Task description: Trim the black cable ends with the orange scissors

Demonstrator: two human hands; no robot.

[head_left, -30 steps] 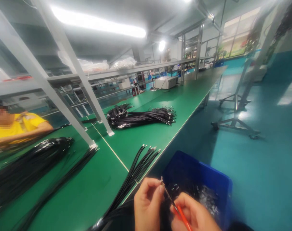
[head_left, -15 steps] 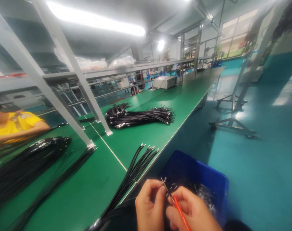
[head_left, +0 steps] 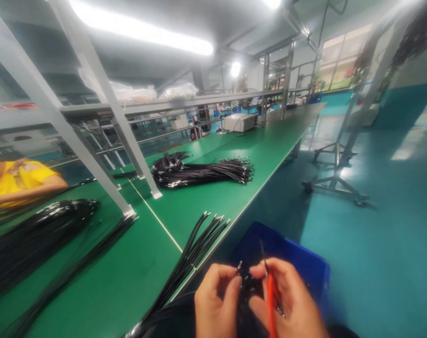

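Note:
My left hand (head_left: 217, 298) is closed in a pinch at the lower middle, holding the end of a thin black cable whose small metal tip (head_left: 240, 265) sticks up past the fingertips. To its right my right hand (head_left: 293, 295) grips a pointed tool with a red handle (head_left: 271, 303); its thin dark metal end (head_left: 263, 253) points upward, apart from the cable tip. Whether the tool has one blade or two I cannot tell. Beside my left hand, a bundle of black cables (head_left: 185, 267) with metal ends lies along the green table's edge.
Below my hands stands a blue bin (head_left: 305, 256). More cable bundles lie on the green table (head_left: 157, 263): a dark pile (head_left: 209, 171) farther back and a long heap (head_left: 41, 234) at left. Slanted grey posts (head_left: 104, 164) rise from the table. A person in yellow (head_left: 26, 180) sits far left.
My right hand has drawn the red-handled tool away from the cable end, to the right, and turned it more upright. My left hand stays nearly in place.

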